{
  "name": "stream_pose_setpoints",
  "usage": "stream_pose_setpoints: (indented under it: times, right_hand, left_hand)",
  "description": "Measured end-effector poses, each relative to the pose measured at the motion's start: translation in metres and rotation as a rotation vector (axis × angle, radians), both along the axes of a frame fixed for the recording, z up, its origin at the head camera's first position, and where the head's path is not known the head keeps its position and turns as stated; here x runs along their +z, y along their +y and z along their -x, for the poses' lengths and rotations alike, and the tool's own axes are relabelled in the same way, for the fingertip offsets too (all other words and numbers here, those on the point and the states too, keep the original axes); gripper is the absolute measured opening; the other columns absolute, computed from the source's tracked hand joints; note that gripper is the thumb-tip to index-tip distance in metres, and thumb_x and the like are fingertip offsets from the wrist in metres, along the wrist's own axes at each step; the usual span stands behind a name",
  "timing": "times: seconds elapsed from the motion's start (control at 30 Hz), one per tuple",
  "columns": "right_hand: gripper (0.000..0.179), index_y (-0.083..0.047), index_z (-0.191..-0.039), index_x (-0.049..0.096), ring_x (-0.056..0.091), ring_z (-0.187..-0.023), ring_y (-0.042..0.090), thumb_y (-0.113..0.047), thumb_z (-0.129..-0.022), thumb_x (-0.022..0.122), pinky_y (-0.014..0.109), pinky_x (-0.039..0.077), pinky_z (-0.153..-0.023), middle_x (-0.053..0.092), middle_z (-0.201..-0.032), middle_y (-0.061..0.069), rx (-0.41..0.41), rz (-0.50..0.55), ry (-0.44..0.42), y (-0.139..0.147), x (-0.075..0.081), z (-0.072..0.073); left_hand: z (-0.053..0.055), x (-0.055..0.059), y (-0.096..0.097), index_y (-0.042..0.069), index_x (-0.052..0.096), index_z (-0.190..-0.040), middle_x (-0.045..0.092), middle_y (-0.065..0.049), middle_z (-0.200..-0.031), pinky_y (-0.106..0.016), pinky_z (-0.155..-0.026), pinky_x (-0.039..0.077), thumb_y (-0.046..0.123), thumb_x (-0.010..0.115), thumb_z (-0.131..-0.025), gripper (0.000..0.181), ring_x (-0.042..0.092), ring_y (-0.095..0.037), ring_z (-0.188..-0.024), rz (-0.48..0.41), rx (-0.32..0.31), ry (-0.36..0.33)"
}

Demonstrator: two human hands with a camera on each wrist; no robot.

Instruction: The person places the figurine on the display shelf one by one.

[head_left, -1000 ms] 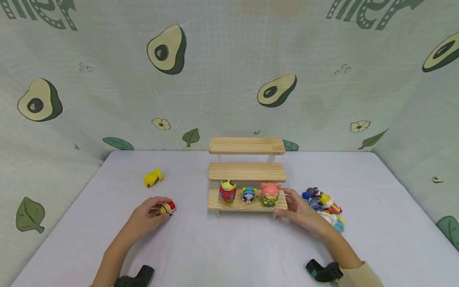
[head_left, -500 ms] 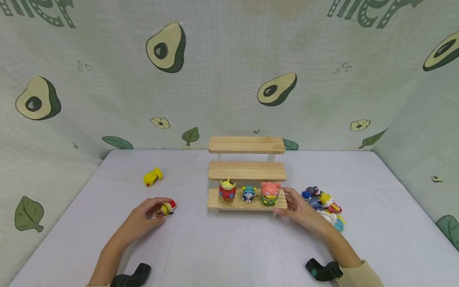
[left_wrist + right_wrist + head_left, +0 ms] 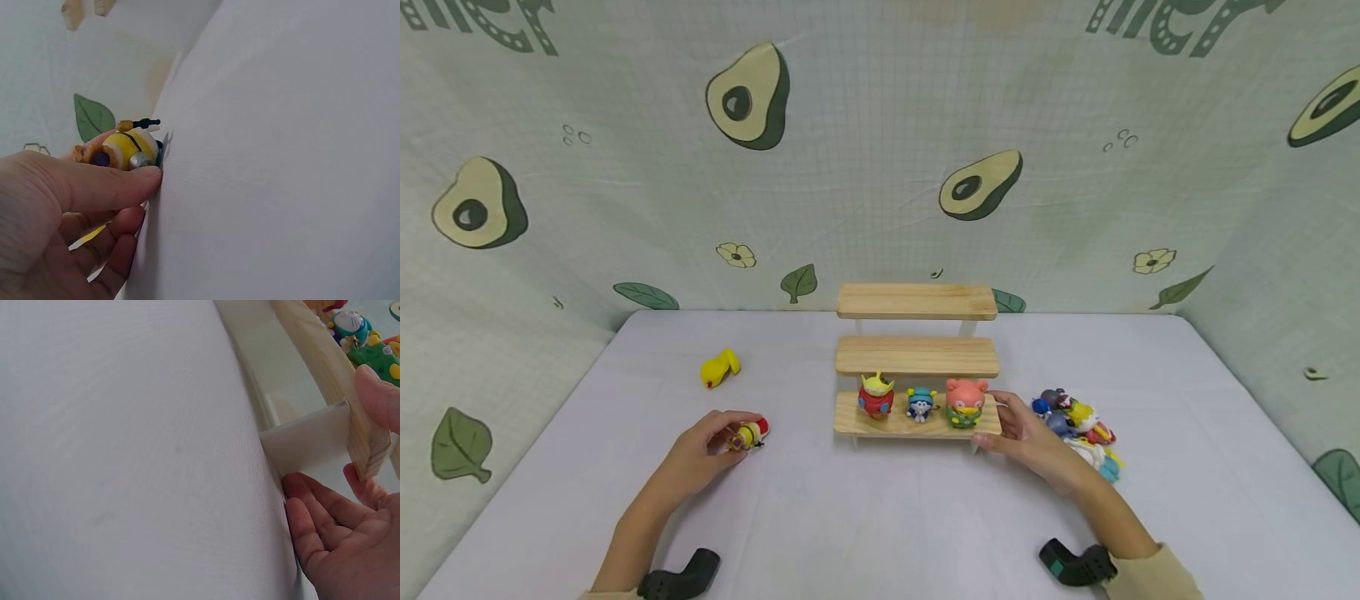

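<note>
My left hand (image 3: 700,454) pinches a small yellow Minion figurine (image 3: 747,435) with a red top, low at the left of the table. In the left wrist view, thumb and fingers lie around the yellow body (image 3: 134,148), which has a silver round eye and a black band. My right hand (image 3: 1030,437) grips the right end of the lowest wooden step of a three-tier display stand (image 3: 917,357). Its thumb lies over the board (image 3: 369,440) in the right wrist view. A green alien figurine (image 3: 876,397), a small blue-hatted figurine (image 3: 921,405) and a pink figurine (image 3: 965,404) stand on that step.
A yellow toy (image 3: 719,367) lies at the back left. Several figurines (image 3: 1075,425) are heaped to the right of the stand, beside the right forearm. An avocado-print cloth (image 3: 865,150) hangs behind the white table.
The left fingers have shifted around the Minion figurine, which has turned slightly and shows more of its yellow body. The right hand and the stand have stayed in place.
</note>
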State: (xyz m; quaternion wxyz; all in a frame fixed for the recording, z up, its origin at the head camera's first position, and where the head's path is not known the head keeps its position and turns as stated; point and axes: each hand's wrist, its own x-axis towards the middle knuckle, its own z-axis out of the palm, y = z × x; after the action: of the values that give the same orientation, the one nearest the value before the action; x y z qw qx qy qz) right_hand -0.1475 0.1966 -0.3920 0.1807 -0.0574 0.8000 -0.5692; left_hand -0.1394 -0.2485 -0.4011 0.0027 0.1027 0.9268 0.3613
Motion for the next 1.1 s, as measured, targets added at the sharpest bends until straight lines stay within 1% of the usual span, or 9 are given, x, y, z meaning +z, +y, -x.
stream_pose_setpoints:
  times: [0.2,0.4,0.5,0.73,0.9,1.1]
  right_hand:
    - [0.072,-0.011,-0.141,0.025,0.035,-0.133,0.038,-0.03,-0.085,0.066,0.048,0.038,-0.102,0.037,-0.144,0.021,-0.008,-0.004,-0.01,0.0,-0.0014,0.0006]
    - [0.072,-0.009,-0.141,0.025,0.036,-0.132,0.038,-0.029,-0.086,0.066,0.047,0.039,-0.101,0.038,-0.143,0.022,0.003,0.003,-0.003,0.0003,0.0012,0.0]
    - [0.072,-0.009,-0.141,0.024,0.036,-0.132,0.038,-0.028,-0.086,0.065,0.047,0.039,-0.101,0.038,-0.143,0.023,0.008,0.008,0.002,0.0002,0.0026,-0.0001]
    - [0.072,-0.008,-0.142,0.023,0.037,-0.132,0.038,-0.027,-0.086,0.065,0.046,0.039,-0.101,0.038,-0.142,0.023,0.009,0.012,0.007,-0.0001,0.0025,-0.0004]
    - [0.072,-0.008,-0.142,0.023,0.036,-0.132,0.038,-0.027,-0.086,0.065,0.046,0.04,-0.101,0.038,-0.142,0.024,0.01,0.008,0.01,-0.0002,0.0019,-0.0003]
    - [0.072,-0.008,-0.142,0.023,0.036,-0.132,0.039,-0.027,-0.086,0.065,0.046,0.04,-0.1,0.038,-0.142,0.024,0.004,0.009,0.008,-0.0007,0.0024,-0.0009]
  left_hand:
    - [0.0016,0.0014,0.003,0.019,0.061,-0.117,0.054,0.001,-0.086,-0.02,-0.068,0.043,0.004,0.069,-0.081,0.04,0.048,-0.008,-0.079,-0.019,0.023,-0.011]
    - [0.0022,0.001,0.0038,0.018,0.059,-0.119,0.054,0.001,-0.087,-0.02,-0.066,0.042,0.008,0.07,-0.081,0.041,0.048,-0.009,-0.079,-0.009,0.034,-0.049]
    - [0.0017,0.0014,0.0041,0.018,0.058,-0.12,0.054,0.001,-0.087,-0.021,-0.065,0.041,0.011,0.072,-0.08,0.043,0.047,-0.01,-0.079,0.004,0.03,-0.054]
    - [0.002,0.0026,0.0059,0.019,0.058,-0.118,0.054,0.002,-0.084,-0.021,-0.065,0.04,0.016,0.074,-0.079,0.042,0.046,-0.009,-0.077,0.04,0.019,-0.019]
    - [0.0026,0.0024,0.0069,0.016,0.057,-0.117,0.054,0.005,-0.081,-0.022,-0.068,0.042,0.021,0.074,-0.079,0.041,0.047,-0.008,-0.077,0.079,0.017,0.006]
    - [0.0033,0.0008,0.0067,0.016,0.058,-0.116,0.054,0.006,-0.079,-0.022,-0.068,0.042,0.023,0.073,-0.08,0.04,0.047,-0.006,-0.075,0.081,0.021,0.022]
